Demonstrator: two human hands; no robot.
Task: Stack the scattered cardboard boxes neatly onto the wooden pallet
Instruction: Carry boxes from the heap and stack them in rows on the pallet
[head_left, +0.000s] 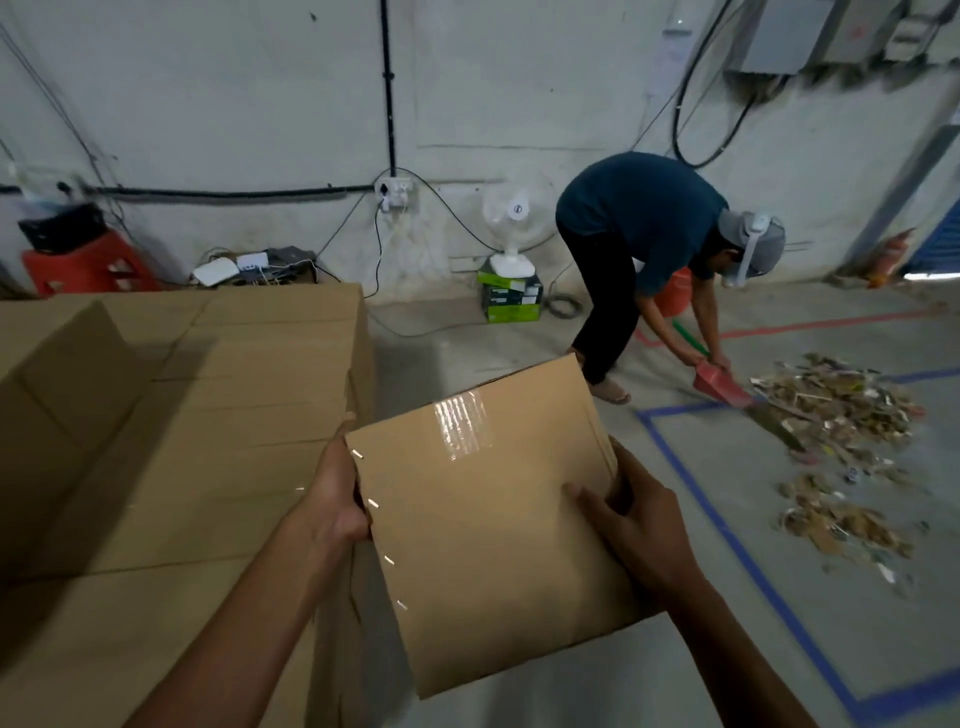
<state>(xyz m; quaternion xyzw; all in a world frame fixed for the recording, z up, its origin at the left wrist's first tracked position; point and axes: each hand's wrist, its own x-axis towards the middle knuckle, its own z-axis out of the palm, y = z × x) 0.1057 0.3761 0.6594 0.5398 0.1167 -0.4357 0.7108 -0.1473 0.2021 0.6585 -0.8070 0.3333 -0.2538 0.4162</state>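
Concrete floor (675, 649) | box (493, 519) between hands | left hand (335, 493), right hand (639, 525) fingers curled gripping edges

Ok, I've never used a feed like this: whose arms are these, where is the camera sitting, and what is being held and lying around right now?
There is no machine here. The two arms belong to a person, and the single picture comes from a wide-angle camera worn on that person's head, looking forward and down.

The left hand grips the stapled edge of a cardboard box. The right hand holds the opposite edge, thumb on top. The box is held up off the floor, and clear tape shines on its top face.

To the left lies a stack of cardboard boxes.

Further back, a second person bends over with a red dustpan beside a pile of scraps. The floor there is marked with blue tape.
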